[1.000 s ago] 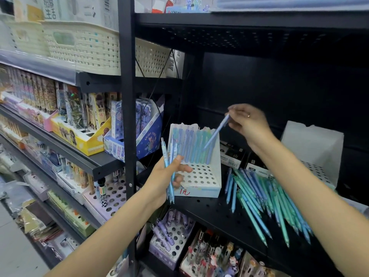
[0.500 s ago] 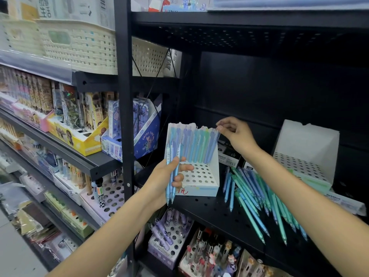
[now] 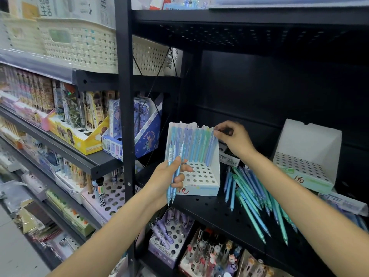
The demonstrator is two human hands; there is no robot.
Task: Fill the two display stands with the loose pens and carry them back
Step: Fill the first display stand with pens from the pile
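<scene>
A white perforated display stand [image 3: 201, 176] sits on the black shelf [image 3: 215, 212], its back row filled with blue and teal pens [image 3: 196, 144]. My left hand [image 3: 169, 176] grips a small bundle of blue pens [image 3: 173, 172] in front of the stand. At the stand's top right corner, my right hand [image 3: 232, 137] pinches the top of the rightmost pen standing in the back row. A second white stand [image 3: 307, 156] holding no pens sits to the right. Several loose blue and teal pens [image 3: 253, 198] lie on the shelf between the stands.
Small dark boxes [image 3: 229, 156] lie behind the loose pens. A black upright post [image 3: 124, 116] stands left of the stand. Other pen displays [image 3: 171, 232] fill the shelf below, boxed stationery [image 3: 79, 134] the left shelves, and woven baskets [image 3: 79, 43] sit above.
My right hand came down from holding a blue pen in the air and set it into the right end of the stand's back row. My left hand has kept its bundle.
</scene>
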